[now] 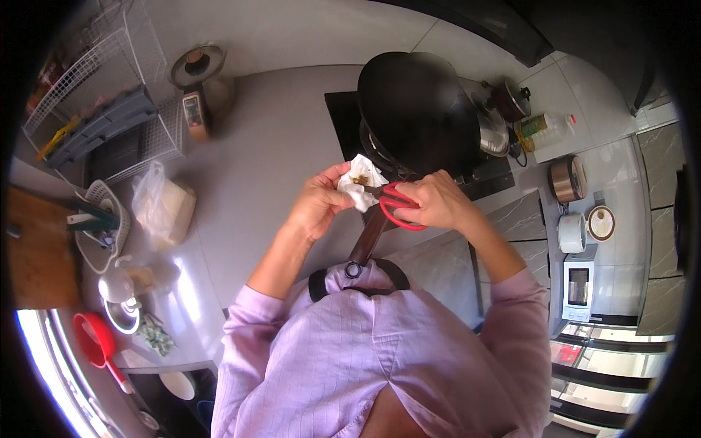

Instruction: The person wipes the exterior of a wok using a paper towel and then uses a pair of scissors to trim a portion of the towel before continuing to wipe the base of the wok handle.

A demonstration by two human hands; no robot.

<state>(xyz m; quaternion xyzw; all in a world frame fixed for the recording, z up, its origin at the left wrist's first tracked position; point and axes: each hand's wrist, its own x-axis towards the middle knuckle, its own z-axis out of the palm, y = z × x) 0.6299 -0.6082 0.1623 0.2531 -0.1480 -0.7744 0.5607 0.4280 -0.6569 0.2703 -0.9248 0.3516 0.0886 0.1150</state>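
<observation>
My left hand (320, 200) pinches a crumpled white paper tissue (362, 167) with a brownish-yellow smear on it. In my right hand (438, 200) is a pair of scissors with red handles (390, 207). The dark blades point left and rest against the tissue, their tips partly hidden by it. Just beyond both hands a large black wok (416, 109) stands tilted in view on a black cooktop (342, 117). A brown pan handle (368, 236) reaches from the wok side toward my body, below the scissors.
On the grey counter (263, 137) at left are a white plastic bag (164, 208), a wire rack (128, 65) and a glass lid on a stand (197, 63). An oil bottle (542, 131) and a small dark pot (509, 101) stand right of the wok. A red ladle (96, 339) lies lower left.
</observation>
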